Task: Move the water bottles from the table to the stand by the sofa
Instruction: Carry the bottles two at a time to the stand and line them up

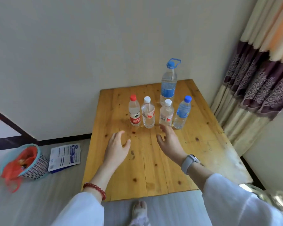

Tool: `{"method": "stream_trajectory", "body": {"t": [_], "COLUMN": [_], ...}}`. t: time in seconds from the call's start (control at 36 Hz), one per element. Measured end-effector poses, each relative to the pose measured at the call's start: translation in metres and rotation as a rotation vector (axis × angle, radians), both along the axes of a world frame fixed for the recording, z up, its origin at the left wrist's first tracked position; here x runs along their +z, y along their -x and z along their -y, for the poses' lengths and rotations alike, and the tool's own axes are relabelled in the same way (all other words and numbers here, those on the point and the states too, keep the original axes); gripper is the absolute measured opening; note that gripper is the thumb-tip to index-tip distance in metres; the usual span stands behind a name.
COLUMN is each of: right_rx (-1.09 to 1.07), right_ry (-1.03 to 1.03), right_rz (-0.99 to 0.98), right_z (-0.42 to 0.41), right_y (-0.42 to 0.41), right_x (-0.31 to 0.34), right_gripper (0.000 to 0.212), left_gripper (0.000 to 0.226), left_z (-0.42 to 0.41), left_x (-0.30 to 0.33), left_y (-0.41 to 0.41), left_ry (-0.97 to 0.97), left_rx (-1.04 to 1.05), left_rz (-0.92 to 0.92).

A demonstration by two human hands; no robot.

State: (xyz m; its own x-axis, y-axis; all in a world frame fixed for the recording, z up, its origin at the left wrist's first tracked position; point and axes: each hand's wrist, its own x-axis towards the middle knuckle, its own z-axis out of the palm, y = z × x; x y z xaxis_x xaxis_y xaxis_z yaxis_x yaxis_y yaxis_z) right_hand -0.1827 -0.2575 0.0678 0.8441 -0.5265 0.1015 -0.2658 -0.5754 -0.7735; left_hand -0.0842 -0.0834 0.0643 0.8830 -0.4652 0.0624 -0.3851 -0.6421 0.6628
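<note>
Several water bottles stand upright on the wooden table (194,152). In a front row are a red-capped bottle (134,114), a white-capped bottle (148,115), a second white-capped bottle (166,114) and a blue-capped bottle (182,114). Behind them rises a tall bottle (168,85) with a blue carry handle. My left hand (117,148) hovers open over the table, short of the red-capped bottle. My right hand (169,142) is open too, its fingertips just in front of the second white-capped bottle. Neither hand holds anything. No stand or sofa is in view.
The table sits in a corner, with a wall behind and a curtain (258,75) to the right. On the floor at left are a basket (34,167) holding a red bag and a printed packet (64,156). My foot (140,209) is below the table's near edge.
</note>
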Motion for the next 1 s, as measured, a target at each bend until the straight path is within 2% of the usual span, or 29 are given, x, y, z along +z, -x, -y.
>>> {"method": "stream_trajectory", "body": {"t": [0.17, 0.33, 0.47, 0.69, 0.83, 1.0], "right_rx": [-0.073, -0.179, -0.274, -0.313, -0.258, -0.272], "right_ry": [-0.032, -0.113, -0.125, -0.138, -0.153, -0.282], "right_rz": [-0.029, -0.138, -0.149, -0.071, -0.072, -0.101], "right_z": [0.028, 0.044, 0.055, 0.058, 0.053, 0.032], "right_y": [-0.092, -0.170, -0.206, -0.206, -0.188, -0.136], "right_x": [-0.031, -0.060, -0.078, -0.095, -0.089, -0.084], "right_gripper": [0.064, 0.078, 0.078, 0.075, 0.071, 0.082], "left_gripper": [0.061, 0.080, 0.091, 0.078, 0.079, 0.073], "left_z": [0.049, 0.096, 0.128, 0.137, 0.131, 0.104], "left_x": [-0.032, -0.069, -0.094, -0.112, -0.108, -0.103], "left_y": [-0.096, -0.173, -0.209, -0.237, -0.240, -0.211], "left_ry": [0.015, 0.056, 0.119, 0.251, 0.257, 0.188], "left_rx": [-0.049, -0.119, -0.192, -0.283, -0.306, -0.338], "left_rz": [-0.118, -0.179, -0.181, -0.232, -0.215, -0.268]}}
